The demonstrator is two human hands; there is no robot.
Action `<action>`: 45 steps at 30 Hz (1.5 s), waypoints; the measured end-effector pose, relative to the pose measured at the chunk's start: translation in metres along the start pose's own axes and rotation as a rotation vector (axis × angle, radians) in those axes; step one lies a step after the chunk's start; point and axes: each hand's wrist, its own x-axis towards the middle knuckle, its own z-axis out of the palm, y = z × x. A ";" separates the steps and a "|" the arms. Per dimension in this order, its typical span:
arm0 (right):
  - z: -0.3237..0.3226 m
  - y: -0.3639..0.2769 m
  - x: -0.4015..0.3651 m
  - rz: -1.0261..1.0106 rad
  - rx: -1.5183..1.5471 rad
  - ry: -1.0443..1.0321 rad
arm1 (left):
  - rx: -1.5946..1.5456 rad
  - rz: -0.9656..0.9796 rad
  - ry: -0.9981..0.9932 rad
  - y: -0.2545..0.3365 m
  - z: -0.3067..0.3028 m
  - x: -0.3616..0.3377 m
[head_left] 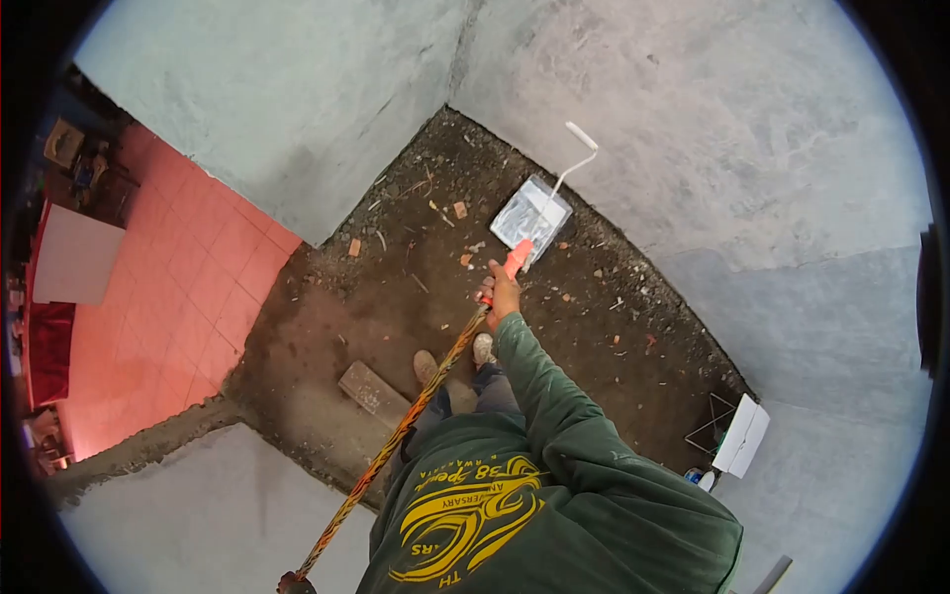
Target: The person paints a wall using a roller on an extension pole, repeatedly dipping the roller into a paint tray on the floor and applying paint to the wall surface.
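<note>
My right hand (503, 295) is wrapped round the upper part of a long paint roller, where its orange handle (518, 257) joins an orange-and-black patterned pole (396, 436). The pole slants down to the lower left, where my left hand (295, 583), dark and mostly cut off by the frame's edge, closes round its end. Beyond the handle, a bent white rod carries the white roller sleeve (582, 136), seen against the right wall. Behind the rod, a paint tray (505, 220) with white paint lies on the dirt floor near that wall.
Grey plastered walls (693, 129) meet at the far corner. Rubble and brick bits litter the dirt floor (346, 297). A concrete block (374, 394) lies left of my feet. Reddish tiles (188, 257) lie beyond the left opening. A white panel on a wire stand (741, 436) is at right.
</note>
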 end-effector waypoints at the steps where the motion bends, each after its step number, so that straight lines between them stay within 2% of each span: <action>1: -0.009 0.003 0.005 -0.042 -0.051 0.086 | 0.125 0.008 0.181 -0.016 -0.093 -0.026; 2: -0.020 0.005 0.011 -0.029 -0.031 0.133 | 0.156 0.009 0.175 -0.026 -0.091 -0.023; 4: -0.045 0.008 0.028 -0.011 -0.047 0.214 | -0.076 -0.092 0.358 -0.038 -0.091 -0.011; 5: -0.060 0.011 0.043 0.005 -0.041 0.226 | -0.105 -0.220 0.268 -0.037 -0.120 -0.010; 6: -0.074 0.014 0.057 0.017 -0.002 0.230 | -0.087 -0.216 0.263 -0.039 -0.129 -0.007; 8: -0.094 0.012 0.078 0.038 0.044 0.240 | -0.445 -0.171 0.201 -0.040 -0.155 0.002; 9: -0.100 0.011 0.087 0.052 0.005 0.285 | -0.428 -0.147 0.398 -0.032 -0.179 -0.007; 10: -0.105 0.011 0.095 0.066 -0.032 0.334 | -0.408 -0.145 0.403 -0.026 -0.193 -0.009; 12: -0.119 0.014 0.108 0.082 -0.062 0.357 | -0.298 -0.172 0.215 -0.013 -0.214 -0.014; 14: -0.129 0.015 0.119 0.118 -0.080 0.418 | -0.199 -0.145 0.258 0.009 -0.251 -0.038; 17: -0.153 0.025 0.139 0.137 -0.123 0.440 | -0.249 -0.171 0.241 0.025 -0.254 -0.069; 19: -0.157 0.029 0.143 0.159 -0.142 0.463 | -0.179 -0.182 0.160 0.034 -0.261 -0.090; 21: -0.164 0.040 0.148 0.189 -0.340 0.486 | -0.215 -0.200 0.150 0.044 -0.270 -0.103; 22: -0.163 0.041 0.147 0.197 -0.345 0.484 | -0.257 -0.218 0.146 0.050 -0.275 -0.109; 23: -0.162 0.043 0.144 0.220 -0.338 0.487 | -0.338 -0.142 0.245 0.053 -0.291 -0.117; 24: -0.161 0.042 0.143 0.242 -0.331 0.490 | -0.336 -0.146 0.237 0.060 -0.308 -0.122; 26: -0.163 0.043 0.146 0.230 -0.395 0.486 | -0.488 -0.063 0.416 0.080 -0.348 -0.125; 30: -0.177 0.045 0.159 0.199 -0.443 0.439 | -0.619 -0.051 0.480 0.113 -0.395 -0.127; 32: -0.178 0.039 0.165 0.220 -0.459 0.459 | -0.570 -0.050 0.479 0.117 -0.398 -0.127; 35: -0.183 0.037 0.176 0.246 -0.460 0.470 | -0.564 -0.035 0.346 0.121 -0.409 -0.125; 38: -0.183 0.039 0.175 0.281 -0.443 0.468 | -0.667 -0.068 0.275 0.122 -0.426 -0.125; 43: -0.187 0.042 0.188 0.250 -0.476 0.469 | -0.638 -0.086 0.271 0.128 -0.408 -0.118; 45: -0.177 0.027 0.185 0.326 -0.511 0.492 | -0.629 -0.086 0.236 0.130 -0.397 -0.118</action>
